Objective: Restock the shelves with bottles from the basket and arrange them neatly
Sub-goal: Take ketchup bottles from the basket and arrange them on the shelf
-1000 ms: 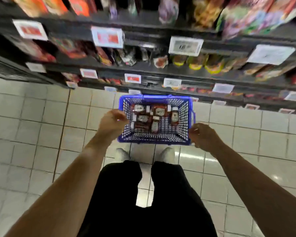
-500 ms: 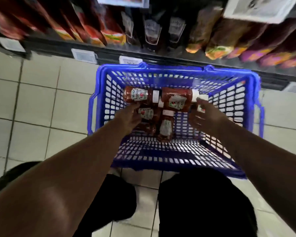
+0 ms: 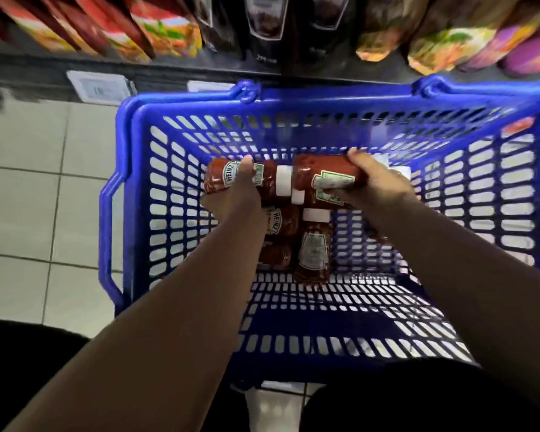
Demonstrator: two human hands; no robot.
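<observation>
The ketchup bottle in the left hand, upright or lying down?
Lying down: the ketchup bottle lies sideways, white cap rightward, gripped by the left hand.

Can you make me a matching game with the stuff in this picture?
Things:
1. blue plastic basket
2. left hand
3. right hand
4. red ketchup bottle with its white cap pointing away

Places or states:
A. lies loose in the basket
B. grips the bottle nearer the left wall
C. stands on the tiled floor
D. grips the bottle nearer the right wall

Pairs: 1-C, 2-B, 3-D, 4-A
</observation>
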